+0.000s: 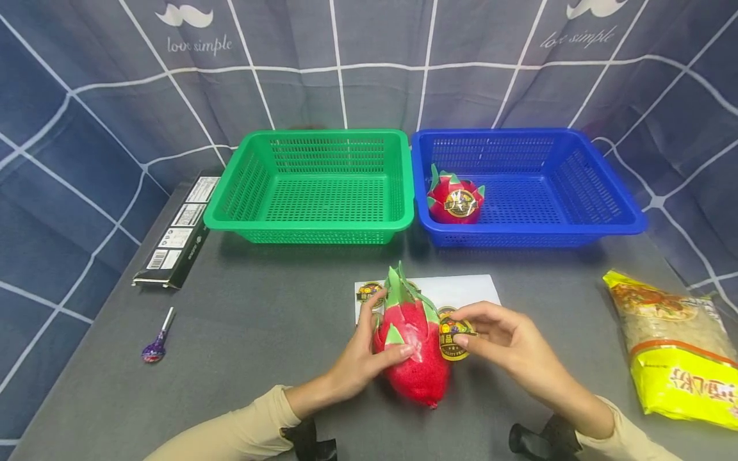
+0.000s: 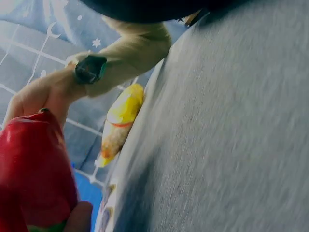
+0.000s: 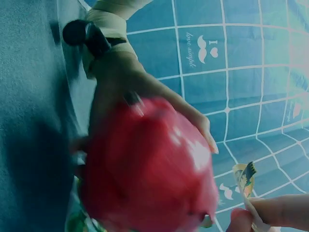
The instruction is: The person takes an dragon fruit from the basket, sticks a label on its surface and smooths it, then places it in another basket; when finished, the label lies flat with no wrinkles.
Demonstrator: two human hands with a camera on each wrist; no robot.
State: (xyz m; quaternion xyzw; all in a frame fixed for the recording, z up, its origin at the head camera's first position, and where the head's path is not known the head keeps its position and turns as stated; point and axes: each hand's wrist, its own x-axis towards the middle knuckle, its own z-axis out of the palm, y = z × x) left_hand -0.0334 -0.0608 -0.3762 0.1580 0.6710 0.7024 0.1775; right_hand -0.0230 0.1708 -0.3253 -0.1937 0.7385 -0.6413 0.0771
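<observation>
My left hand (image 1: 359, 360) grips a red dragon fruit (image 1: 416, 365) with green leaf tips, lifted off the table. Its leafy end points away from me. Thumb and fingers of my right hand (image 1: 513, 346) pinch a round black-and-gold sticker (image 1: 453, 349) close to the fruit's right side. In the right wrist view the sticker (image 3: 245, 180) looks slightly bent and stands apart from the fruit (image 3: 149, 169). Behind the fruit lies a white sticker sheet (image 1: 467, 289) with more round labels, partly hidden. The left wrist view shows the fruit (image 2: 36, 169) close up.
A green basket (image 1: 311, 226) and a blue basket (image 1: 536, 228) stand side by side at the back. A labelled dragon fruit (image 1: 455, 200) sits in the blue one. Left are a black box (image 1: 175, 237) and a lollipop (image 1: 155, 346); right is a yellow food bag (image 1: 674, 349).
</observation>
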